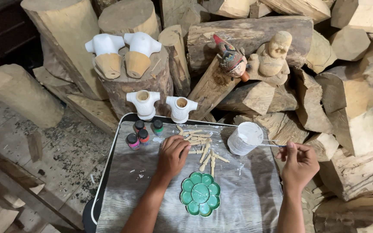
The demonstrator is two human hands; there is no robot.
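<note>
Left of the left hand's fingers stand four small paint bottles (142,132) with coloured caps, close together on the grey wood-grain tray (247,194). The left hand (172,156) lies palm down on the tray, its fingers loosely curled and close together, their tips touching the near edge of the pile of small carved wooden limb pieces (203,146); whether they pinch one piece cannot be told. The step in hand looks like picking a piece out of the pile for painting, and the next move calls for a fine pinch on a single piece without scattering the others. The pieces lie crossed at many angles; those just right of the fingertips run with their long axes away from the person, toward the two white-painted wooden doll torsos (162,105) beyond the fingertips. Near the wrist, toward the person, sits a green flower-shaped palette (200,193).

Further right, a white cup of paint (244,138) stands between the two hands. The right hand (298,163) has its fingers closed narrowly on a thin paintbrush (270,145), which lies nearly level, long axis left to right, its tip pointing left to the cup's side. Behind all of it, logs (247,39) are stacked.
</note>
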